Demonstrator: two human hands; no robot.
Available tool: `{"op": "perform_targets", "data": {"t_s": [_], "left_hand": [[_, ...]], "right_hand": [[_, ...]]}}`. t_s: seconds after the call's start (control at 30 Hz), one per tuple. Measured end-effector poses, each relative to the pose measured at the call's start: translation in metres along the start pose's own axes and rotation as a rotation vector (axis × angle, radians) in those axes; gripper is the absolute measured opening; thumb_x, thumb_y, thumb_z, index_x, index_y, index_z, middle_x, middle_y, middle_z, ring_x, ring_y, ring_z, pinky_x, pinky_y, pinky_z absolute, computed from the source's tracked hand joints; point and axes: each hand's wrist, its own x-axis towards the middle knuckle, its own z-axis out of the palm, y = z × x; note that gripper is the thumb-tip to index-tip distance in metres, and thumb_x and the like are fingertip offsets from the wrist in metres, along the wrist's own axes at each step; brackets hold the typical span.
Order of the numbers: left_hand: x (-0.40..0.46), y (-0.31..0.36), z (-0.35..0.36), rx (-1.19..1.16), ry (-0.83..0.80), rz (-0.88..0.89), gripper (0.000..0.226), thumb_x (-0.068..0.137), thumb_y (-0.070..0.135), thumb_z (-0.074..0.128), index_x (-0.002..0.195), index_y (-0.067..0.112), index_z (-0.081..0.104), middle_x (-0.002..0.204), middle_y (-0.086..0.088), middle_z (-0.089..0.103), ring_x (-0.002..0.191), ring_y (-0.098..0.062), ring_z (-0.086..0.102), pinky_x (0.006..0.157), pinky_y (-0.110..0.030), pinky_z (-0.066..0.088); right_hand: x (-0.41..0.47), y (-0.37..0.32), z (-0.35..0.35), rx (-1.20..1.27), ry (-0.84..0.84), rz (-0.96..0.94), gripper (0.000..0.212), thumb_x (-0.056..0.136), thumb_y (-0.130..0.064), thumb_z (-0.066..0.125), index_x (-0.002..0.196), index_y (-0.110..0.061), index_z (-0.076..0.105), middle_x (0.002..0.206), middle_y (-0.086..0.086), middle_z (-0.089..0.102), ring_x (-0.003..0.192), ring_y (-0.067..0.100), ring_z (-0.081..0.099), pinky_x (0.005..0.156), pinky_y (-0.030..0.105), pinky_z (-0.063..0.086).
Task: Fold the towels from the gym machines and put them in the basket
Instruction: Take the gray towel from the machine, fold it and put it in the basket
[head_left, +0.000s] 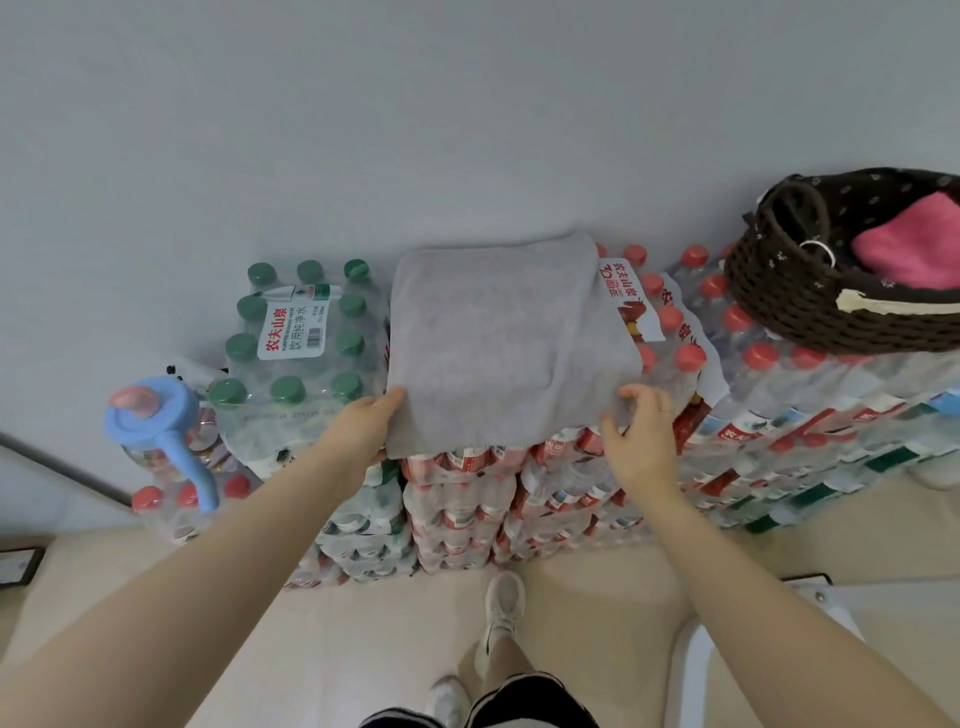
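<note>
L hand (363, 421) & R hand (641, 431) pinch grey towel (498, 338) near corners atop 农夫山泉 water packs (296, 332); basket (810, 291) at right.

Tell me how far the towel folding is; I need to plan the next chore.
Done: a pink towel already lies in the basket. In hand: the left hand and right hand hold the near corners of the grey towel on the water packs. Left: finish folding it and basket it.

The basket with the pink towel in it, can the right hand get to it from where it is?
Probably yes. The basket sits to the right of the right hand, on the bottle packs, and nothing stands between them.
</note>
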Motion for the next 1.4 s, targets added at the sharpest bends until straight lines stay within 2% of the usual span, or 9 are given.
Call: {"op": "perform_targets", "data": {"t_s": [0.17, 0.37, 0.47, 0.57, 0.73, 0.9, 1.07, 1.23, 1.4], "left_hand": [[-0.01, -0.016, 0.005, -0.097, -0.01, 0.055, 0.025, 0.095, 0.029, 0.046, 0.109, 0.008, 0.046, 0.112, -0.01, 0.054, 0.1, -0.025, 0.053, 0.087, -0.036, 0.046], [-0.018, -0.026, 0.005, -0.239, -0.103, 0.142, 0.014, 0.094, 0.024, 0.049, 0.084, 0.015, 0.053, 0.094, -0.002, 0.058, 0.091, -0.019, 0.056, 0.081, -0.03, 0.051], [-0.019, -0.026, 0.005, -0.191, -0.143, 0.14, 0.01, 0.095, 0.02, 0.049, 0.094, 0.017, 0.058, 0.097, -0.001, 0.061, 0.097, -0.019, 0.057, 0.08, -0.025, 0.049], [-0.018, -0.027, 0.006, -0.137, -0.131, 0.08, 0.021, 0.094, 0.02, 0.049, 0.113, 0.012, 0.055, 0.108, -0.003, 0.06, 0.09, -0.012, 0.058, 0.082, -0.027, 0.045], [-0.014, -0.026, 0.006, -0.156, -0.035, 0.104, 0.024, 0.093, 0.02, 0.052, 0.111, 0.005, 0.057, 0.107, -0.006, 0.062, 0.089, -0.016, 0.059, 0.089, -0.03, 0.045], [-0.019, -0.026, 0.0, -0.129, 0.067, 0.205, 0.021, 0.089, 0.026, 0.059, 0.076, 0.01, 0.055, 0.075, -0.002, 0.057, 0.073, -0.016, 0.053, 0.069, -0.024, 0.049], [-0.033, -0.023, 0.005, -0.217, 0.104, 0.229, 0.022, 0.093, 0.024, 0.051, 0.075, 0.011, 0.051, 0.08, 0.0, 0.055, 0.073, -0.011, 0.055, 0.061, -0.018, 0.049], [-0.046, -0.016, -0.001, -0.446, 0.053, 0.184, 0.02, 0.095, 0.02, 0.048, 0.077, 0.013, 0.052, 0.088, -0.001, 0.056, 0.081, -0.011, 0.055, 0.07, -0.023, 0.05], [-0.064, 0.007, -0.007, -0.61, 0.107, 0.289, 0.017, 0.092, 0.017, 0.054, 0.076, 0.014, 0.049, 0.082, -0.001, 0.056, 0.07, -0.009, 0.053, 0.056, -0.016, 0.05]], "right_hand": [[0.008, -0.004, 0.004, 0.036, 0.037, 0.111, 0.022, 0.09, -0.009, 0.053, 0.111, -0.001, 0.049, 0.128, 0.015, 0.039, 0.097, 0.021, 0.047, 0.087, 0.025, 0.036], [0.019, 0.0, -0.01, 0.086, -0.198, 0.134, 0.033, 0.087, -0.011, 0.059, 0.116, -0.007, 0.043, 0.124, 0.009, 0.04, 0.092, 0.02, 0.048, 0.08, 0.028, 0.04], [0.011, 0.001, -0.009, -0.162, -0.316, -0.034, 0.052, 0.081, -0.008, 0.068, 0.121, -0.008, 0.034, 0.124, 0.008, 0.027, 0.087, 0.021, 0.047, 0.077, 0.029, 0.042], [0.009, 0.0, -0.006, -0.29, -0.196, -0.083, 0.037, 0.086, 0.004, 0.05, 0.119, -0.007, 0.037, 0.128, 0.018, 0.033, 0.084, 0.031, 0.054, 0.072, 0.037, 0.047], [0.009, -0.001, -0.012, -0.346, -0.109, -0.139, 0.015, 0.094, -0.004, 0.038, 0.107, -0.005, 0.044, 0.112, 0.017, 0.05, 0.087, 0.036, 0.055, 0.065, 0.04, 0.043], [-0.011, 0.009, -0.032, -0.018, 0.08, 0.029, 0.003, 0.097, -0.01, 0.034, 0.099, -0.009, 0.036, 0.064, 0.0, 0.047, 0.06, 0.026, 0.049, 0.048, 0.032, 0.033], [-0.039, 0.002, -0.036, 0.161, 0.169, 0.075, 0.009, 0.096, -0.002, 0.034, 0.103, -0.005, 0.038, 0.066, -0.006, 0.042, 0.056, 0.008, 0.042, 0.05, 0.028, 0.032], [-0.043, -0.012, -0.038, 0.491, 0.24, 0.189, 0.022, 0.094, -0.003, 0.036, 0.087, -0.019, 0.049, 0.068, 0.002, 0.05, 0.062, 0.023, 0.049, 0.059, 0.034, 0.041], [-0.05, -0.051, -0.069, 0.856, 0.344, 0.141, 0.036, 0.091, 0.0, 0.039, 0.075, -0.021, 0.063, 0.071, 0.006, 0.063, 0.055, 0.012, 0.061, 0.054, 0.022, 0.052]]}}
